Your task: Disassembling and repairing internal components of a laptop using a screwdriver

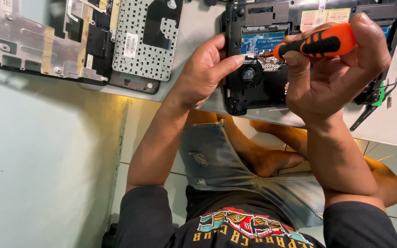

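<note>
Right hand (pixel 334 76) grips an orange-and-black plastic-handled screwdriver (pixel 315 43), tip beside the round black cooling fan (pixel 249 74) of an opened black laptop chassis (pixel 258 92) on the table; left hand (pixel 203 71), fingers curled, steadies the chassis edge.

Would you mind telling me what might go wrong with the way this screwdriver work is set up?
The laptop base overhangs the table edge, so pressure might tip it. The screwdriver tip sits close to the fan and blue board; a slip could scratch them. The left hand only braces one side.
</note>
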